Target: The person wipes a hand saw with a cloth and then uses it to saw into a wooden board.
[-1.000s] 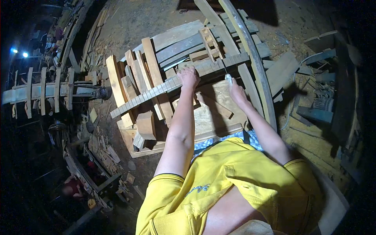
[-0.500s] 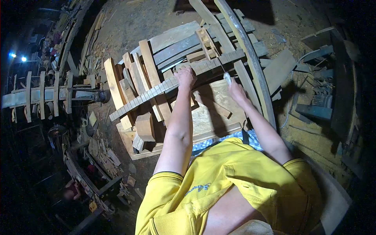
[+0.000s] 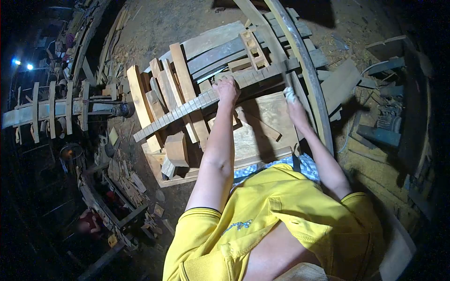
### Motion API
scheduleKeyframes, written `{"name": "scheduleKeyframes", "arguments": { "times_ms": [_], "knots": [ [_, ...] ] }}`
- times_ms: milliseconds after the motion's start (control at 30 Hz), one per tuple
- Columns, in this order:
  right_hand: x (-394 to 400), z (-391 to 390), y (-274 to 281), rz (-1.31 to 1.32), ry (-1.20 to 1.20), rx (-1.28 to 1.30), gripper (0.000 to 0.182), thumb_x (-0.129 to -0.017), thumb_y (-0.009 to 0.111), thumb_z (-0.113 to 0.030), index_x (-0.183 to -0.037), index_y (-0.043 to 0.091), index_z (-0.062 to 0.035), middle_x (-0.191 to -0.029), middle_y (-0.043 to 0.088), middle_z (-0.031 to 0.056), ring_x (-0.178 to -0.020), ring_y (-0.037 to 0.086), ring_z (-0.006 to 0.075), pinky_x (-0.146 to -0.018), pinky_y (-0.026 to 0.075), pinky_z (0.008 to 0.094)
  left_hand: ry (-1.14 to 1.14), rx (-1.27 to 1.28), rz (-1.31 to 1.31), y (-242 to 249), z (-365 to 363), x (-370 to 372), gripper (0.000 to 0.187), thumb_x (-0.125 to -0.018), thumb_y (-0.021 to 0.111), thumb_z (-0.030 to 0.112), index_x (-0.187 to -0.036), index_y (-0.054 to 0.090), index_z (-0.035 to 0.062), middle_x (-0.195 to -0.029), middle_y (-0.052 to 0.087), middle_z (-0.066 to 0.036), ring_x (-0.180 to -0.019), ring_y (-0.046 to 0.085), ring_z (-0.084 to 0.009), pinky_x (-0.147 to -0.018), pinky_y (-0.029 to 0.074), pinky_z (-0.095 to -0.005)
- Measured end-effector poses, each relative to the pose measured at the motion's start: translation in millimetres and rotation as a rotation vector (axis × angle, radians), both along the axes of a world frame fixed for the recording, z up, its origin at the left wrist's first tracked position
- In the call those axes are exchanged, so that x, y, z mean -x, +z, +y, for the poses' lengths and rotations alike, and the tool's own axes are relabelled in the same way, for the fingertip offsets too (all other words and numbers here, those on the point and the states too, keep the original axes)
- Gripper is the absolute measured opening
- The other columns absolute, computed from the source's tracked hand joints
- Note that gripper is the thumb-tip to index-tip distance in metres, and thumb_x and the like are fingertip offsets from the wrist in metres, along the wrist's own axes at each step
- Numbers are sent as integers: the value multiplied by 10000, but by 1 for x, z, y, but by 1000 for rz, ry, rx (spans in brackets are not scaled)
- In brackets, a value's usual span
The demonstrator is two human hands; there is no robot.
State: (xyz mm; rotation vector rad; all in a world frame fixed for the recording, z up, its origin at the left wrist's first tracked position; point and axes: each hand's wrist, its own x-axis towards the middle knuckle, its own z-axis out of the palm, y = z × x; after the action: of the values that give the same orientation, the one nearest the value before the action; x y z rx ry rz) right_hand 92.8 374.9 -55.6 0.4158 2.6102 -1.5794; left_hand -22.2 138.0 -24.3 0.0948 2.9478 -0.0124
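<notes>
A long wooden strip with many evenly spaced crosswise lines lies at a slant over several boards. My left hand is closed over its middle, fingers wrapped across the top face. In my right hand is a thin-bladed tool with a whitish handle. Its blade is smeared by motion and overlaps the strip near the right end. Just beyond that end a long curved beam runs past. Behind the strip lies a wooden piece with square holes.
Loose boards stick out under the strip. A wooden block rests at the left of the wide plywood panel. Scrap wood litters the ground at left, where a person is low down. A dark machine stands at right.
My right hand and the bladed tool have moved right along the strip, towards its end. My left hand keeps its grip on the strip. The whole view has shifted slightly.
</notes>
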Motion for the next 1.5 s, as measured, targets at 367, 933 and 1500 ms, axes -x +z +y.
{"name": "scheduleKeyframes", "arguments": {
  "times_ms": [367, 933, 1500],
  "knots": [
    [-7, 3, -5, -181, 61, -213, 312, -863, 408, -286, -965, 456, 6, -931, 531, 267, -867, 508, 439, -726, 398, 494, -20, 5, 16, -5, -2, -1, 357, -638, 630, 213, -968, 555, 98, -989, 549, -95, -956, 523, -256, -813, 368, -467],
    [-16, 0, -5, -259, 127, -227, 326, -868, 379, -326, -1012, 435, -38, -883, 560, 258, -828, 527, 439, -698, 400, 518, -3, 4, -15, -8, -2, 2, 388, -614, 660, 235, -959, 546, 99, -976, 541, -83, -943, 517, -242, -771, 382, -444],
    [20, -11, 5, -336, 100, -229, 300, -871, 387, -292, -1037, 422, -44, -902, 550, 265, -884, 510, 446, -722, 399, 508, 14, -44, 72, -15, -4, 2, 388, -594, 670, 217, -948, 569, 93, -980, 550, -106, -971, 514, -264, -822, 368, -475]
  ]
}}
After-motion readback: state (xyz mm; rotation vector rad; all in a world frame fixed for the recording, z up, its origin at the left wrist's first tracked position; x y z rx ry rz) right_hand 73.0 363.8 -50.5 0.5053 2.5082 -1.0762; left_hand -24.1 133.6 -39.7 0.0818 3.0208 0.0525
